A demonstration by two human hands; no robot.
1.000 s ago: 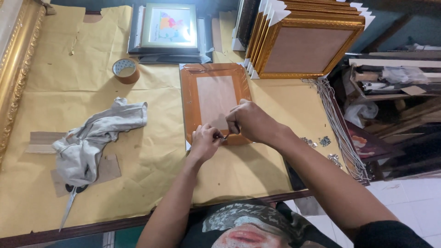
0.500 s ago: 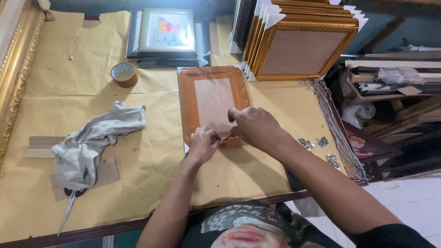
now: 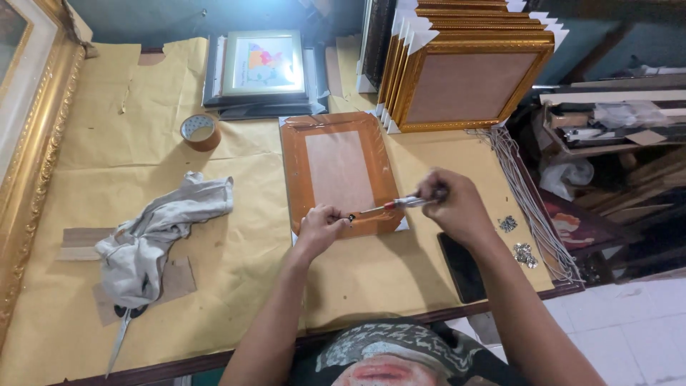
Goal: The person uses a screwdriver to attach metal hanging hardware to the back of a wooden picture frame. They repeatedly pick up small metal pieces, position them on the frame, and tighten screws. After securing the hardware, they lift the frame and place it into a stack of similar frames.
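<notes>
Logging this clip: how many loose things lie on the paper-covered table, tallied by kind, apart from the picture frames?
Tape roll: 1
Cloth: 1
Scissors: 1
Phone: 1
Screwdriver, in right hand: 1
Total: 5

I see even, bright overhead light on paper-covered table [image 3: 214, 286]; source out of frame, seemingly above far edge. Soft short shadows fall toward me under right hand [image 3: 450, 207] and left hand [image 3: 318, 229]. Mild glare on glazed picture [image 3: 261, 63] and taped frame back [image 3: 341, 175]. Right-side shelves [image 3: 607, 129] dim, detail lost. Wide-lens bowing at edges; large gilt frame [image 3: 28, 143] curves. Centre sharp, bottom edge soft, slightly blurred.
</notes>
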